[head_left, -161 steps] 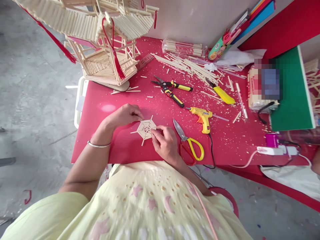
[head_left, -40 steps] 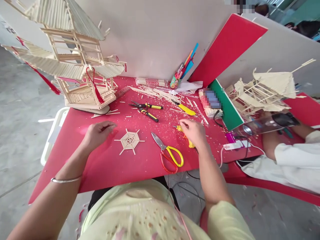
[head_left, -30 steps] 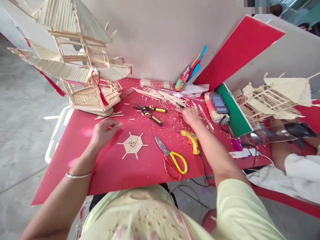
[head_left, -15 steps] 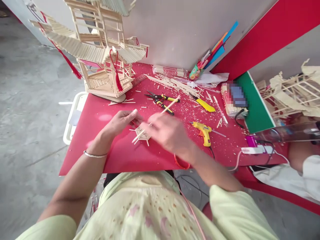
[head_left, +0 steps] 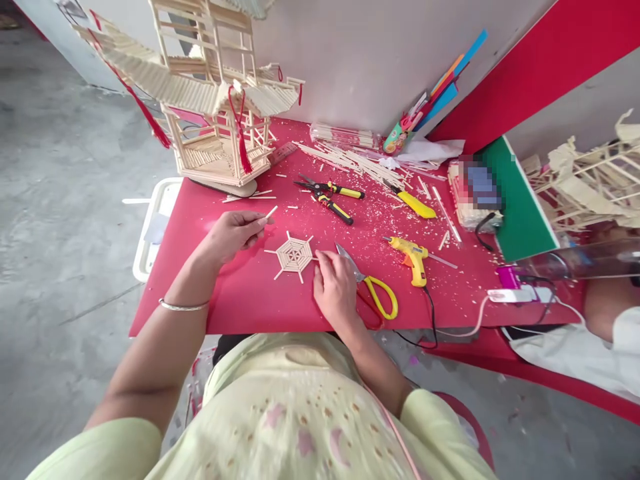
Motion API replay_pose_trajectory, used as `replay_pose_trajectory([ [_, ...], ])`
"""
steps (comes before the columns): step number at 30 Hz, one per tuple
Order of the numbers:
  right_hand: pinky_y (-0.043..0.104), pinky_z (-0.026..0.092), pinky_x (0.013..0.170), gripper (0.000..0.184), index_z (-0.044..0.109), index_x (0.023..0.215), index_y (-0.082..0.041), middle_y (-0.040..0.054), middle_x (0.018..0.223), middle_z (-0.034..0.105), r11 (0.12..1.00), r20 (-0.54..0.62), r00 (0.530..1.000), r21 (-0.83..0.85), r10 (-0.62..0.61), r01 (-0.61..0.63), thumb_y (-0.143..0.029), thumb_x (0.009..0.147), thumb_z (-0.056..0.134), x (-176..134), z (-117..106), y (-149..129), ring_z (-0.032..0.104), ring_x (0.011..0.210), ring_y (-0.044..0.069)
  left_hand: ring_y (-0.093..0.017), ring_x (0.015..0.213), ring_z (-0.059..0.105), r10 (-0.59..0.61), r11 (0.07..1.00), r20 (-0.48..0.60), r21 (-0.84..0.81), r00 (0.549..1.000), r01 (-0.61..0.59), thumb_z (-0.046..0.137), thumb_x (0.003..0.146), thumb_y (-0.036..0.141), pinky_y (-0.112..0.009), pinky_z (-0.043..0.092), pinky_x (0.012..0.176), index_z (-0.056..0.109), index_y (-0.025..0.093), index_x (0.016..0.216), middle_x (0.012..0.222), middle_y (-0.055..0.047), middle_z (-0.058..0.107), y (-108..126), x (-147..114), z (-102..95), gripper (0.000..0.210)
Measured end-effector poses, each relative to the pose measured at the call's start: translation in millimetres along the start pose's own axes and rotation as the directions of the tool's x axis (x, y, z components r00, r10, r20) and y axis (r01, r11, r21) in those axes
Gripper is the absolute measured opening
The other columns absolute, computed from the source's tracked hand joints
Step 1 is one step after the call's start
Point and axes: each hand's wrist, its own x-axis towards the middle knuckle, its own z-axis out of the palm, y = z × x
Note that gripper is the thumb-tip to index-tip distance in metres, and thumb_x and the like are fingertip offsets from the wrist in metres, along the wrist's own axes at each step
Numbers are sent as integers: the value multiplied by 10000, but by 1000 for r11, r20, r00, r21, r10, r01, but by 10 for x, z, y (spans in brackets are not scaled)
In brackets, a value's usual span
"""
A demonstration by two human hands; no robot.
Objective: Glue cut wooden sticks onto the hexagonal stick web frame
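My left hand [head_left: 239, 233] pinches a short wooden stick [head_left: 272, 212] above the red tabletop. Just to its right lies a flat hexagonal web of thin sticks [head_left: 294, 255], with spokes jutting past its rim. The fingers of my right hand [head_left: 334, 283] close on the end of the web's right-hand spoke. Beside that hand lie scissors [head_left: 383, 297] with yellow and red handles, partly hidden by it. Yellow-and-black pliers [head_left: 333, 197] rest beyond the web.
A stick-built pagoda model [head_left: 220, 127] with red tassels stands at the back left. A yellow glue gun [head_left: 413, 259], a yellow-handled cutter [head_left: 416, 205], loose sticks [head_left: 350, 163] and shavings are spread to the right. Another person's arm [head_left: 603, 307] is at the far right.
My right hand has moved right and down, uncovering the web and scissors. The long stick seen near it is no longer there. My left hand now shows a short stick.
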Motion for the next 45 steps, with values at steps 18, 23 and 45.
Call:
replay_pose_trajectory([
  [18, 375, 500, 922, 271, 747, 1226, -220, 111, 1091, 674, 999, 74, 997, 37, -3, 0, -207, 1020, 570, 243, -124, -141, 595, 1039, 248, -53, 496, 427, 7, 961, 82, -278, 997, 16, 828, 788, 377, -177, 229, 390, 749, 150, 995, 694, -1, 581, 100, -39, -89, 318],
  [23, 310, 515, 828, 462, 705, 1303, -233, 86, 1085, 683, 961, 209, 972, 272, -110, 51, -519, 940, 716, 653, 114, -659, 659, 996, 221, -44, 492, 393, 42, 941, 144, -338, 989, 9, 829, 809, 369, -166, 201, 390, 756, 149, 1028, 691, 4, 568, 134, -94, -75, 319],
  [45, 343, 557, 923, 335, 780, 1131, -244, 85, 1121, 775, 992, 14, 993, 57, 114, -115, -378, 1069, 480, -209, -793, 403, 725, 990, 209, -156, 649, 575, 318, 749, 97, 583, 943, -313, 704, 812, 402, -261, 428, 625, 813, 177, 889, 760, -52, 741, -211, 18, 50, 262],
])
